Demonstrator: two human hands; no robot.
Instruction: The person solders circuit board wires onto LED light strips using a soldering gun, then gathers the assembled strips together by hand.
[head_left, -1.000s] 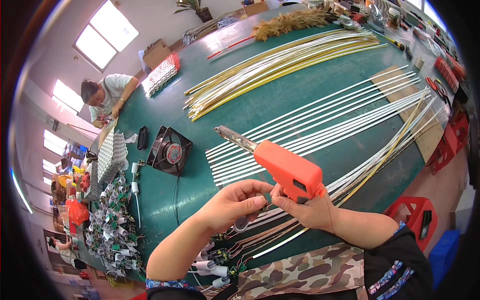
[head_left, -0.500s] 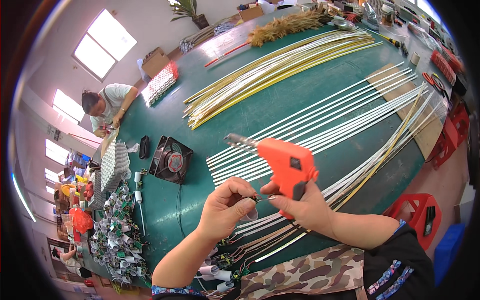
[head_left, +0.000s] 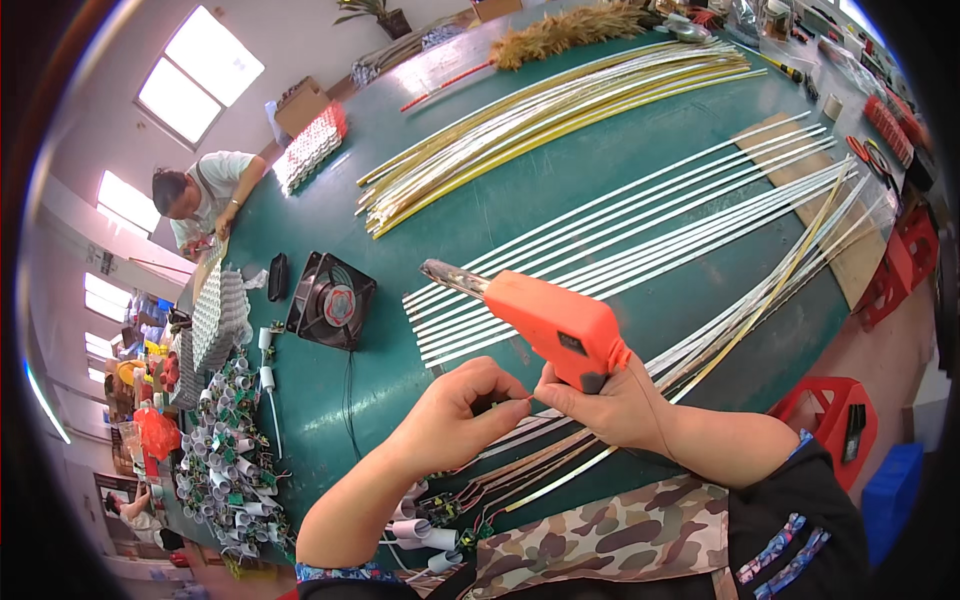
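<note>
An orange pistol-shaped soldering gun (head_left: 555, 325) with a slotted metal barrel is in my right hand (head_left: 622, 408), its tip pointing up to the left. My left hand (head_left: 455, 415) is closed in a pinch just beside it. A thin red wire (head_left: 530, 398) runs between the fingertips of both hands; its ends are hidden by my fingers. Beneath and beyond the hands, long white strips (head_left: 640, 262) lie side by side. Nearer to me is a bundle of brownish and white strips (head_left: 535, 465) with wires at their ends.
On the green table (head_left: 330, 400) stands a black fan (head_left: 332, 302). A heap of white cylinders with green boards (head_left: 225, 470) lies at the left. Yellow and white strips (head_left: 540, 130) lie farther back. Another person (head_left: 205, 200) works at the far left. Red stools (head_left: 830, 410) stand at the right.
The soldering gun has shifted slightly left and its barrel has tilted. The white cylinder and green board seen at my left fingers are no longer visible there. My hands stay close together.
</note>
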